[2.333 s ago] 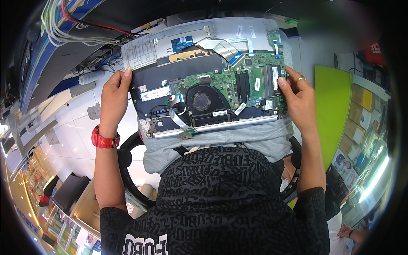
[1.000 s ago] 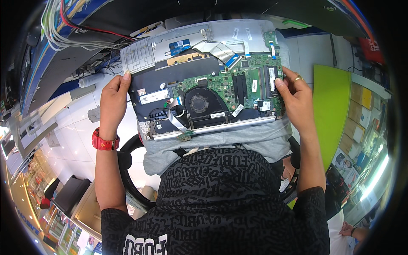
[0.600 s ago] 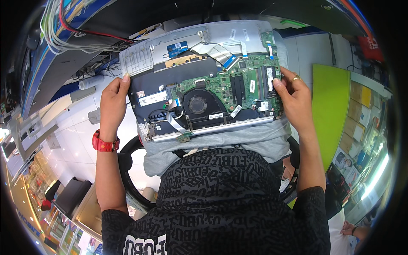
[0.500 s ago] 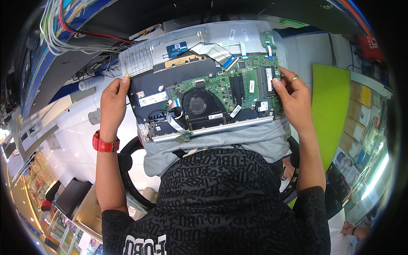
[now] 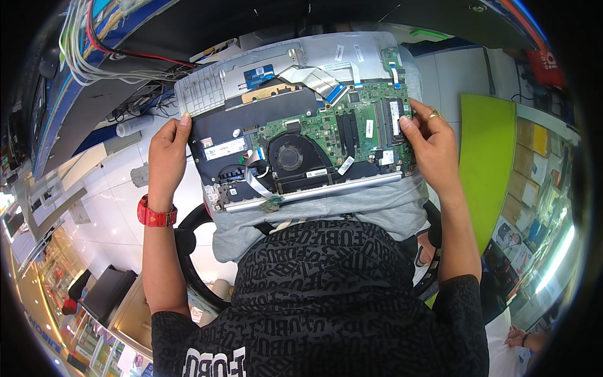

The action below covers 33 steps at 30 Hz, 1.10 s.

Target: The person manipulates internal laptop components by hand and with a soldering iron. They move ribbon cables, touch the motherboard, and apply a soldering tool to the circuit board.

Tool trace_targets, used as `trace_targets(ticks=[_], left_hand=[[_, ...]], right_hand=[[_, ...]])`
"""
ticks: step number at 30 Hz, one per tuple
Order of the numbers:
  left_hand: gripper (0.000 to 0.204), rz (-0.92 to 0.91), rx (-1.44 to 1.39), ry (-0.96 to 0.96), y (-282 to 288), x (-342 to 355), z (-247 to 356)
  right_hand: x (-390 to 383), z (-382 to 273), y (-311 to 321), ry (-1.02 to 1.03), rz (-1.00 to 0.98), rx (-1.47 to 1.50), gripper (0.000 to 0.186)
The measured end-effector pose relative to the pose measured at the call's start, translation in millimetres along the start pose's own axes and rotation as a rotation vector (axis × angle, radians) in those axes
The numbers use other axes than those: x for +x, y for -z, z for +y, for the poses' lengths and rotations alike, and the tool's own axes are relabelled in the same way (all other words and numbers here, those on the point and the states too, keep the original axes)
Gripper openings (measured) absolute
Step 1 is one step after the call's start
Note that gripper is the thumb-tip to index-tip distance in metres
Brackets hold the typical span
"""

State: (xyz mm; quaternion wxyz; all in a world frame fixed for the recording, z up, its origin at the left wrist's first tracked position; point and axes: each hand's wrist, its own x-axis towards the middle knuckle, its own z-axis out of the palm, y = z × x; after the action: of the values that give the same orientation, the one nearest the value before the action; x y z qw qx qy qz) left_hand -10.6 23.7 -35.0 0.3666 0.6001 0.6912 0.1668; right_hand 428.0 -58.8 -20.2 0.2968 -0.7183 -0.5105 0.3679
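An opened laptop base [image 5: 232,135] rests across my lap on grey cloth, its insides facing up. My left hand [image 5: 168,146] grips its left edge, thumb on top. At the right edge my right hand [image 5: 433,141] pinches the rim, its thumb beside the memory module [image 5: 394,119]. Between them lie a green circuit board [image 5: 314,129], a round black fan [image 5: 290,157] and a white-labelled storage stick [image 5: 224,149]. Silver ribbon cables [image 5: 314,80] run over the far part. A loose white cable ends in a small green board [image 5: 271,204] at the near silver hinge bar.
Bundled wires [image 5: 78,56] hang at the far left by a dark counter. A lime-green panel [image 5: 487,169] and a display case with boxes [image 5: 524,163] stand on the right. A black stool [image 5: 108,292] is at lower left. Another person's hand [image 5: 516,336] shows at lower right.
The laptop base has shifted very slightly left, with both my hands still gripping its edges. Little else differs.
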Motion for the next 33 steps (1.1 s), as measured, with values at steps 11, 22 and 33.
trace_targets(ticks=[11,22,33], left_hand=[[0.053,-0.016,0.019,0.013,1.2,-0.7,3.2],[0.052,-0.024,0.018,0.018,1.8,-1.5,5.4],[0.054,-0.017,0.019,0.014,1.5,-0.9,6.5]], right_hand=[[0.0,1.8,-0.2,0.004,0.007,0.007,0.040],[-0.3,2.1,-0.7,0.002,0.013,-0.001,0.041],[0.1,4.4,-0.6,0.005,0.016,0.008,0.041]])
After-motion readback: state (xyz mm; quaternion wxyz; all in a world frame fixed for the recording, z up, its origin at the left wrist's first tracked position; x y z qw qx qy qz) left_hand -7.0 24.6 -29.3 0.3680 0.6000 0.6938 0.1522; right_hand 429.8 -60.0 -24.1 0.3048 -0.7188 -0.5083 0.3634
